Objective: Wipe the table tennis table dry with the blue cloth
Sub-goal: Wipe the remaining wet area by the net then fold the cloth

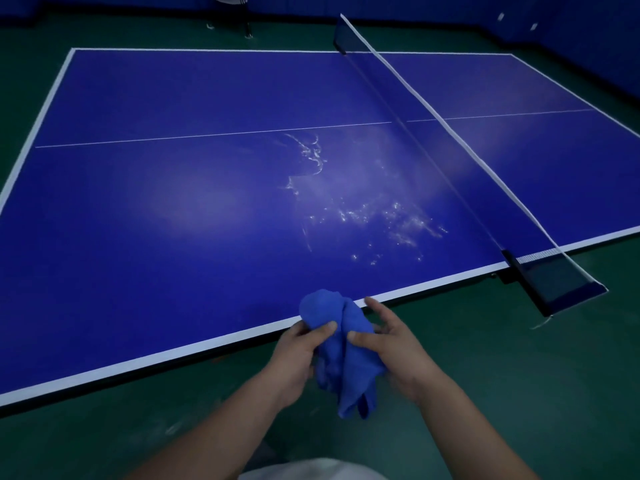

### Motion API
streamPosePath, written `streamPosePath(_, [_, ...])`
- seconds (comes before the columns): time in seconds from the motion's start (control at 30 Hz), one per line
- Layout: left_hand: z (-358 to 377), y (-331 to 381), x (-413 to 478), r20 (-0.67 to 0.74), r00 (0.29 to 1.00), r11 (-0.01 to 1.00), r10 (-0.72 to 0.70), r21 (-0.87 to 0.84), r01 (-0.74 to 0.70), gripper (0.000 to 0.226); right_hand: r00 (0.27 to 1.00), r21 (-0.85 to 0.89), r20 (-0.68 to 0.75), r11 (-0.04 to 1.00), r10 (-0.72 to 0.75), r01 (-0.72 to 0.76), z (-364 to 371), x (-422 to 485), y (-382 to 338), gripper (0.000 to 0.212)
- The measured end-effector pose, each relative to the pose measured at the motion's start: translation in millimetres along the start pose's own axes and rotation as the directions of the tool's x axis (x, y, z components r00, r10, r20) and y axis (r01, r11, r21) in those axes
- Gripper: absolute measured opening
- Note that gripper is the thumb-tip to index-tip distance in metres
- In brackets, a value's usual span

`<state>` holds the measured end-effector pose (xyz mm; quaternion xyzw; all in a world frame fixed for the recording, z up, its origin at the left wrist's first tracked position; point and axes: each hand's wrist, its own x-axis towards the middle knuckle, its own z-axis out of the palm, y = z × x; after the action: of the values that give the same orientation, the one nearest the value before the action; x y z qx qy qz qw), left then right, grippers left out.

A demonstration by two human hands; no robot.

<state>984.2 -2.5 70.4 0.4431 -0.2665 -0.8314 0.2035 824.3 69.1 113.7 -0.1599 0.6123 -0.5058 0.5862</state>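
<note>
Forearms (221, 420) reach forward from the lower frame and meet at a two-handed grip just short of the table's near edge (207, 344).

1. Table tennis table (173, 202): lies ahead of the grip and extends far to its left. The surface is bare, so the stroke room is wide and unobstructed.
2. Net (450, 161): runs diagonally ahead and to the right of the grip. Its clamp (554, 282) overhangs the near edge. Treat the net as the right-hand limit of any stroke.
3. Wet patch (349, 202): glinting streaks and droplets directly ahead of the grip, ending close to the net. None of it appears wiped yet.
4. Blue cloth (346, 372): bunched between both hands, clear of the table. Its top rises over the edge line and its tail hangs below the grip. It is probably being gathered into a pad before contact.
5. Left hand (298, 355): fingers wrap the cloth and the thumb presses on its front.
6. Right hand (391, 348): the thumb pinches a fold, with the other fingers loosely spread beside it.

Caution: droplets next to the net call for short strokes.
</note>
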Motion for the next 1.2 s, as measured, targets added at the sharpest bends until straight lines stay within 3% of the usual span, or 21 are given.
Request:
streamPosePath(0.1, [-19,10,7,-0.268,0.963,0.998,0.031,-0.047,-0.045,0.033,0.997,-0.034,-0.076,0.999,0.018,-0.021,3,6,-17,0.056])
streamPosePath(0.17, [-32,20,9,-0.326,0.932,0.987,0.155,0.094,-0.131,0.05,0.998,-0.126,-0.029,0.99,0.056,-0.059,7,9,-33,0.049])
streamPosePath(0.2, [-36,25,8,-0.283,0.914,0.94,0.289,0.267,-0.215,0.066,0.997,-0.185,0.008,0.98,0.081,-0.078,10,10,-42,0.047])
streamPosePath(0.23, [-36,35,4,-0.14,0.897,0.828,0.419,0.465,-0.314,0.084,0.993,-0.254,0.042,0.963,0.107,-0.093,13,12,-50,0.046])
streamPosePath(0.27, [-36,45,4,0.087,0.897,0.668,0.434,0.637,-0.385,0.097,0.989,-0.329,0.065,0.939,0.132,-0.104,18,16,-58,0.046])
streamPosePath(0.3, [-30,56,2,0.277,0.894,0.503,0.352,0.749,-0.43,0.102,0.984,-0.402,0.083,0.909,0.158,-0.112,24,19,-66,0.044])
streamPosePath(0.33, [-28,64,4,0.385,0.893,0.403,0.233,0.797,-0.449,0.096,0.979,-0.473,0.098,0.874,0.181,-0.115,29,22,-74,0.041])
streamPosePath(0.37, [-24,74,5,0.414,0.899,0.401,0.143,0.806,-0.435,0.08,0.973,-0.521,0.112,0.845,0.203,-0.116,33,27,-80,0.038])
streamPosePath(0.4, [-22,80,10,0.395,0.912,0.468,0.108,0.79,-0.397,0.056,0.969,-0.522,0.126,0.845,0.213,-0.118,34,30,-87,0.037])
streamPosePath(0.43, [-22,86,14,0.364,0.924,0.545,0.115,0.754,-0.365,0.037,0.97,-0.457,0.127,0.881,0.205,-0.126,32,34,-92,0.038])
streamPosePath(0.47, [-23,87,17,0.34,0.931,0.62,0.132,0.704,-0.345,0.031,0.972,-0.295,0.122,0.942,0.202,-0.159,28,36,-94,0.042])
streamPosePath(0.53, [-27,86,18,0.257,0.959,0.816,0.121,0.525,-0.243,0.028,0.964,0.111,0.139,0.964,0.225,-0.241,16,43,-84,0.077])
streamPosePath(0.6, [-31,78,17,0.132,0.984,0.953,0.12,0.264,-0.152,0.02,0.941,0.262,0.217,0.914,0.258,-0.311,13,43,-56,0.113])
streamPosePath(0.7, [-44,68,20,-0.098,0.988,0.988,0.121,0.113,-0.109,0.021,0.948,0.265,0.223,0.922,0.226,-0.282,29,42,-10,0.117])
streamPosePath(0.87, [-62,59,16,-0.233,0.969,0.995,0.082,0.07,-0.068,0.028,0.985,0.117,0.059,0.979,0.159,-0.165,57,46,30,0.082])
streamPosePath(0.93, [-66,58,14,-0.265,0.962,0.997,0.066,0.047,-0.055,0.024,0.991,0.007,0.031,0.991,0.132,-0.132,66,46,37,0.09])
streamPosePath(1.03, [-71,57,14,-0.307,0.943,0.979,0.129,0.19,-0.072,0.021,1.0,-0.225,0.004,0.974,0.0,0.001,74,48,39,0.105])
streamPosePath(1.13, [-81,56,10,-0.29,0.922,0.92,0.256,0.365,-0.141,0.057,0.991,-0.302,-0.064,0.949,-0.119,0.094,70,50,39,0.098])
streamPosePath(1.2, [-91,58,6,-0.213,0.938,0.907,0.273,0.382,-0.177,0.077,0.986,-0.304,-0.061,0.944,-0.152,0.127,68,49,35,0.08])
